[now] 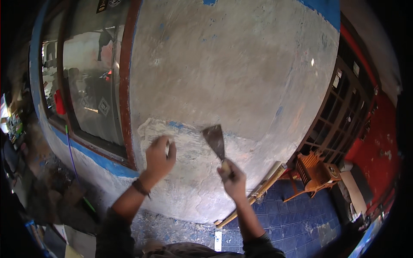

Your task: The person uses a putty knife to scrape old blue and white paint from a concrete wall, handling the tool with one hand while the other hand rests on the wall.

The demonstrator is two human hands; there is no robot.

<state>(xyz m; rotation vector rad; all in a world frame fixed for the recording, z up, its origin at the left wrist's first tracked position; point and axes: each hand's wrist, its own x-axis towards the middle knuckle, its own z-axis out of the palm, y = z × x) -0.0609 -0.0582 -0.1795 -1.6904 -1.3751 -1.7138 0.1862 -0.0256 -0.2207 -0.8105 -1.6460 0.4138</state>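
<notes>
Dark scraper [217, 145], blade tilted up-left

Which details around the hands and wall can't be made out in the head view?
All in the head view:
Scraper: its handle is mostly covered by the right hand.
Blade contact: this single angle doesn't settle whether it touches the wall.
Left hand: its curled shape hides the palm, so anything small inside can't be told.
Window: reflections obscure what lies behind.
Clutter by the left rim: too blurred to identify.
</notes>
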